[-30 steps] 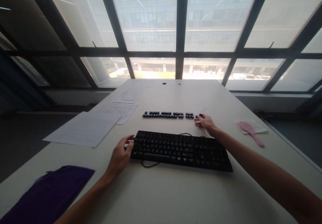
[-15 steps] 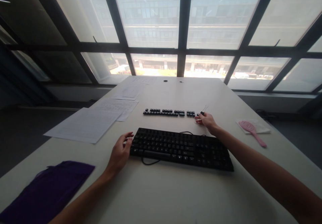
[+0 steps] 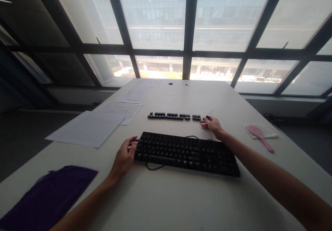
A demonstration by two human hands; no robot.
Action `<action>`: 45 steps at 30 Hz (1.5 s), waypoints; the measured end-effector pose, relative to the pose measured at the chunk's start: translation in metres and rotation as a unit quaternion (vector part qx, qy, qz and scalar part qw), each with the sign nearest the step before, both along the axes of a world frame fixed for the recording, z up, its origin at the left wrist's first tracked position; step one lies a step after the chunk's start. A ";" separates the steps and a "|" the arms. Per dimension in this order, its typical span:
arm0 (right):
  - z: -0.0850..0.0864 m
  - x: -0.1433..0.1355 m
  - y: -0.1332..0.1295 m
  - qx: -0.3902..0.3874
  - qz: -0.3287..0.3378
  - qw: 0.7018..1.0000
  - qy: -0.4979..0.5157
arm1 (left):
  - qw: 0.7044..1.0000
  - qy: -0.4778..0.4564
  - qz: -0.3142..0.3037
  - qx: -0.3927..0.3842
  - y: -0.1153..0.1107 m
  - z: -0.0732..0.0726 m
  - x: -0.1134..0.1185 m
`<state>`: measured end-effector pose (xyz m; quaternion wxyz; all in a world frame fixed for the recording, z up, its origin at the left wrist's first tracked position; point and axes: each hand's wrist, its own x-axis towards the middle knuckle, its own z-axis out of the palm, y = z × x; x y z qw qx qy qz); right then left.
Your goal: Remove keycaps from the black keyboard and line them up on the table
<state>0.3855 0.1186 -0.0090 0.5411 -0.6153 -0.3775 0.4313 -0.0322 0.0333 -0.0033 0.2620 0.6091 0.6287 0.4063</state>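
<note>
A black keyboard (image 3: pixel 171 152) lies slightly slanted on the white table in front of me. At its left end, my left hand (image 3: pixel 126 156) holds the edge with curled fingers and thumb. Farther off, a double line of loose black keycaps (image 3: pixel 168 116) runs across the table, with a small separate group (image 3: pixel 196 117) to its right. My right hand (image 3: pixel 212 124) reaches over the keyboard to the right end of that line, its fingers pinched on a black keycap (image 3: pixel 208 117). Thin wire loops (image 3: pixel 212 111) show just beyond these fingers; where they attach is hidden.
Printed paper sheets (image 3: pixel 85 129) lie along the left side. A purple cloth bag (image 3: pixel 52 193) is at the near left. On the right, a pink hairbrush (image 3: pixel 259 137) rests partly on a clear packet (image 3: pixel 271 132). A cable (image 3: pixel 155 168) loops out beneath the keyboard.
My right hand has shifted very slightly left at the end of the keycap line. My left hand and the keyboard stay practically where they were.
</note>
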 end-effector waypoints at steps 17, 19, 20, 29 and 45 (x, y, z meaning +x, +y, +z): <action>0.002 -0.002 -0.001 -0.008 -0.012 1.000 0.001 | 1.000 0.005 -0.005 -0.009 -0.001 0.001 0.000; 0.001 -0.002 -0.001 -0.010 -0.013 1.000 0.001 | 1.000 0.011 -0.005 -0.005 0.000 0.000 0.000; 0.001 -0.002 -0.002 -0.010 -0.012 1.000 0.001 | 1.000 0.013 -0.005 -0.004 0.000 -0.001 -0.001; 0.020 -0.002 -0.018 -0.024 -0.003 1.000 -0.001 | 0.999 0.033 0.006 0.012 0.002 -0.005 -0.007; 0.041 -0.093 -0.097 0.165 0.143 0.966 -0.139 | 0.996 -0.043 -0.057 -0.056 -0.022 0.003 0.015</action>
